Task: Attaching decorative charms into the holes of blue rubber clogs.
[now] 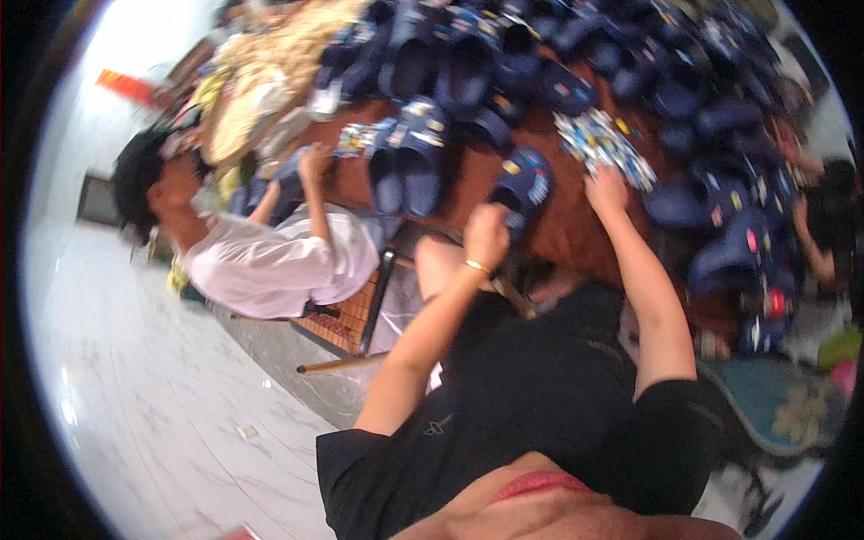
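Note:
My left hand (487,233) grips a dark blue clog shoe (525,180) with small coloured charms, held at the near edge of a brown table (558,229). My right hand (606,189) reaches into a heap of small colourful charm pieces (603,144) just beyond it; whether its fingers hold any is blurred. A gold bangle sits on my left wrist. I wear a black top.
Many dark blue clogs (558,45) cover the far table. A pair of them (405,166) lies left of my hands. A person in a white shirt (279,256) sits at left, hands on a shoe. Another person (832,225) is at right. White marble floor (153,396) lies below.

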The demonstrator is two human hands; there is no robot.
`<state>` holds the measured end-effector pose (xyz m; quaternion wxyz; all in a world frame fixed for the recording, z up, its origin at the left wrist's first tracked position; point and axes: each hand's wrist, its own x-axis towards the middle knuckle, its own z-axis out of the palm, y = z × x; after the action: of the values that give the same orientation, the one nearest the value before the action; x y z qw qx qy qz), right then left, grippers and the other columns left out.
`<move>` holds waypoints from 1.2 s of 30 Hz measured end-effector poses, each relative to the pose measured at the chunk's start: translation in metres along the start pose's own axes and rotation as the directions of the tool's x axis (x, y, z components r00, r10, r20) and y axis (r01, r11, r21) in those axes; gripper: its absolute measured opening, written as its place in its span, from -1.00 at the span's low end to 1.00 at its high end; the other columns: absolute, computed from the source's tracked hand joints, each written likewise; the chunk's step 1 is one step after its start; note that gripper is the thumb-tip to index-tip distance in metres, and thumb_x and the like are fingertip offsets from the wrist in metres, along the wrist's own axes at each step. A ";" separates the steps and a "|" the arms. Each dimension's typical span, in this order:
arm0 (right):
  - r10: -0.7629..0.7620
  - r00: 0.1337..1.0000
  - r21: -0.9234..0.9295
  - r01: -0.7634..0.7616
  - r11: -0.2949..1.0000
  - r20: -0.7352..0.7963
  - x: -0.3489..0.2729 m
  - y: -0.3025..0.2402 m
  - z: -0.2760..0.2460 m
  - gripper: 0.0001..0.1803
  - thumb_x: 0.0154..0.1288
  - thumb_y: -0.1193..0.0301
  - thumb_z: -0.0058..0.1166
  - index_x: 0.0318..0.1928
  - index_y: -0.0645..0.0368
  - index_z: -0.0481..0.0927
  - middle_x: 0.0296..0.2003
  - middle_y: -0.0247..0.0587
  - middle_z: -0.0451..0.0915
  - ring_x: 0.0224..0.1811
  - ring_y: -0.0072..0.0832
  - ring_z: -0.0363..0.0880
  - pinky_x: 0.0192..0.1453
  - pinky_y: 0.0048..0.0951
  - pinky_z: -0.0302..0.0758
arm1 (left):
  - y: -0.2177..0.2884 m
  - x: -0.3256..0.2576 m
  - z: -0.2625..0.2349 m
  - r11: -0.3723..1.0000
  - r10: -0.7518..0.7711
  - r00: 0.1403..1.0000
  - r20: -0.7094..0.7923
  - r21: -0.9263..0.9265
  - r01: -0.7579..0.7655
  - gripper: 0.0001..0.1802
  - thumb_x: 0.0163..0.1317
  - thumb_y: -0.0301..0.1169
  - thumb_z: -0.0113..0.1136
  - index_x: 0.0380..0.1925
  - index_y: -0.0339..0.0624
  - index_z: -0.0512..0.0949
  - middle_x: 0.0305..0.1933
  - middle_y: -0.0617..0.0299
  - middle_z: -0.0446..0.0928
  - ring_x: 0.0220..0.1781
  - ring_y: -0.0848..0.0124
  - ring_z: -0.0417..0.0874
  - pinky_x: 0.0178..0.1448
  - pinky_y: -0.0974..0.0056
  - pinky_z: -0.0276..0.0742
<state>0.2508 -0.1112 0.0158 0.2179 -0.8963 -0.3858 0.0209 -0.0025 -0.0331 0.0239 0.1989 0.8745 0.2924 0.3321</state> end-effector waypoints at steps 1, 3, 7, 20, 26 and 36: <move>-0.062 0.998 0.023 0.063 0.998 -0.032 0.000 0.010 0.001 -0.55 0.04 0.20 0.11 -0.09 0.19 0.44 -0.18 0.05 0.44 -0.11 -0.04 0.42 -0.08 -0.12 0.40 | 0.004 -0.002 0.010 0.997 -0.037 0.997 0.061 -0.069 0.041 -0.75 -0.10 -0.64 -0.03 -0.35 -0.21 0.49 -0.30 0.01 0.46 -0.18 0.04 0.47 -0.05 0.12 0.39; 0.036 0.997 -0.059 -0.032 0.998 0.072 0.000 0.002 -0.003 -0.50 0.05 0.18 0.11 -0.07 0.24 0.42 -0.17 0.17 0.42 -0.11 0.01 0.43 -0.09 -0.12 0.41 | -0.001 -0.002 0.023 0.987 -0.006 0.990 0.142 -0.159 0.029 -0.72 -0.07 -0.62 -0.03 -0.27 -0.23 0.47 -0.26 -0.03 0.47 -0.12 0.03 0.46 0.02 0.12 0.37; 0.000 0.989 -0.214 0.032 0.976 0.145 0.005 0.010 0.002 -0.56 0.05 0.23 0.13 -0.09 0.22 0.45 -0.23 0.10 0.46 -0.15 -0.03 0.47 -0.14 -0.11 0.44 | -0.003 0.017 0.039 0.989 0.001 0.977 0.214 -0.143 0.031 -0.78 -0.05 -0.57 -0.04 -0.32 -0.27 0.43 -0.28 -0.06 0.43 -0.15 -0.01 0.44 -0.05 0.05 0.36; 0.094 0.991 -0.178 -0.075 0.981 0.100 0.026 0.011 -0.006 -0.64 0.06 0.33 0.09 -0.14 0.21 0.38 -0.18 0.05 0.46 -0.15 -0.02 0.50 -0.12 -0.08 0.44 | -0.023 0.024 0.053 0.949 0.302 0.778 0.552 -0.097 -0.300 -0.85 -0.18 -0.42 0.10 -0.55 -0.23 0.53 -0.39 0.00 0.51 -0.22 0.07 0.51 -0.10 0.08 0.41; 0.120 0.992 -0.207 -0.112 0.972 0.026 0.028 0.017 -0.004 -0.68 0.07 0.39 0.03 -0.15 0.25 0.37 -0.22 0.14 0.47 -0.18 0.01 0.50 -0.12 -0.08 0.45 | -0.020 0.017 0.055 0.944 0.330 0.808 0.487 -0.170 -0.283 -0.86 -0.24 -0.47 0.14 -0.58 -0.27 0.49 -0.41 0.01 0.49 -0.24 0.07 0.49 -0.10 0.09 0.38; -0.034 0.998 -0.150 0.027 0.988 -0.046 0.022 0.033 -0.001 -0.83 0.13 0.45 -0.18 -0.33 0.23 0.47 -0.32 0.06 0.51 -0.27 -0.01 0.51 -0.22 -0.06 0.44 | -0.020 0.013 0.051 0.951 0.306 0.839 0.450 -0.182 -0.250 -0.88 -0.14 -0.42 0.08 -0.61 -0.26 0.47 -0.43 0.01 0.46 -0.26 0.07 0.47 -0.15 0.10 0.38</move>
<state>0.2886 -0.1162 0.0065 0.1600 -0.9042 -0.3946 -0.0333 0.0336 -0.0176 -0.0166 0.2640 0.9489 0.0852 0.1506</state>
